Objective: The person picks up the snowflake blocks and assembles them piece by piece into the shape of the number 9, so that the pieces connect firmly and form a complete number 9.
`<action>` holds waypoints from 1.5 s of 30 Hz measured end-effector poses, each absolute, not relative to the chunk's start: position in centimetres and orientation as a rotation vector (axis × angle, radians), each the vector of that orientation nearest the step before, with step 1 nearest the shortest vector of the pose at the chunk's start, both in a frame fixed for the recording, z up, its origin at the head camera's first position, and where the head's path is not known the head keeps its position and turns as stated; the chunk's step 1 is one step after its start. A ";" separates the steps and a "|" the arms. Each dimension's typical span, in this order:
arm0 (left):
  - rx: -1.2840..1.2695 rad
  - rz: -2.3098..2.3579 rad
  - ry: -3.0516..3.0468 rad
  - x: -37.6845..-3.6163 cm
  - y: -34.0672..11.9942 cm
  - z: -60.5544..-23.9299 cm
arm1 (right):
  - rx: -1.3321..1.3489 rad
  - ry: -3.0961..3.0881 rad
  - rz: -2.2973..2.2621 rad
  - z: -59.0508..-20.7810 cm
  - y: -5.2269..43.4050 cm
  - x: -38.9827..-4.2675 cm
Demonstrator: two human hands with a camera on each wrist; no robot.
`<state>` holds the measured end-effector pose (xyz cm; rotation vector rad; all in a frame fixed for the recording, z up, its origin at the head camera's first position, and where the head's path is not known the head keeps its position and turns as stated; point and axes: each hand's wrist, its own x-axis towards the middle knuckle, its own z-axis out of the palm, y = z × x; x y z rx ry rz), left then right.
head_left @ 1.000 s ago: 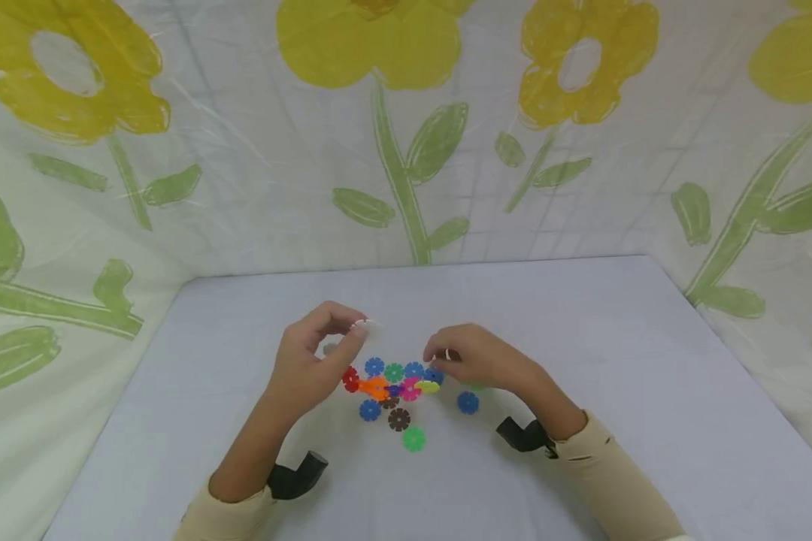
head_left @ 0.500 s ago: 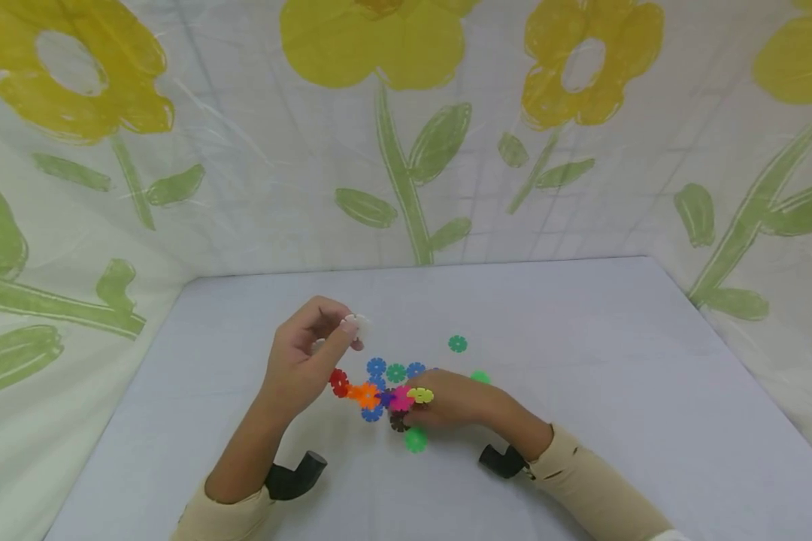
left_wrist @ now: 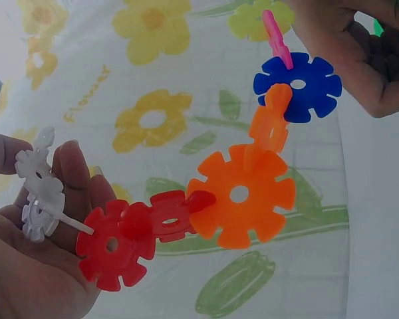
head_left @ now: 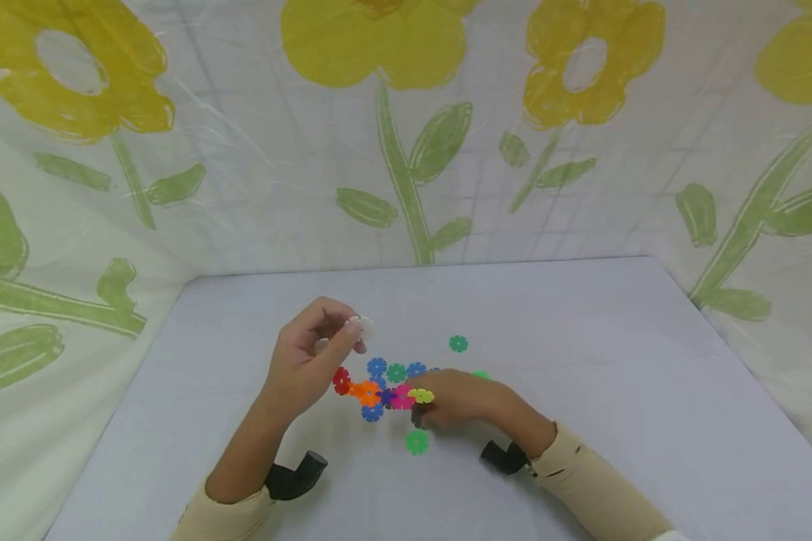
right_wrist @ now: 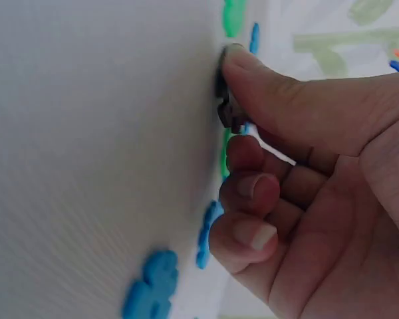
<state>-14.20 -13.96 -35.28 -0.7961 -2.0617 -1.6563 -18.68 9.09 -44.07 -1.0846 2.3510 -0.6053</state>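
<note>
The left hand [head_left: 304, 361] pinches the white discs [left_wrist: 41, 178] at one end of a chain [left_wrist: 269, 199], which runs through red, orange, dark blue and pink to yellow, raised above the table [head_left: 582, 338]. The right hand [head_left: 460, 398] pinches a brown disc [right_wrist: 221, 81] at the tabletop, near a light green disc [head_left: 417, 442]. Blue discs [head_left: 377, 367] lie between the hands; whether the chain's yellow end touches the right hand I cannot tell.

The word "Flower" [left_wrist: 87, 93] reads in yellow letters on the white flower-printed sheet [left_wrist: 216, 66] behind.

Smooth plastic discs [left_wrist: 256, 216], matt tabletop [head_left: 582, 323]
</note>
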 end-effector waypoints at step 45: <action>-0.913 -1.574 -2.108 -14.0 -11.5 -36.6 | -1.066 1.296 -2.067 -37.7 11.2 -17.3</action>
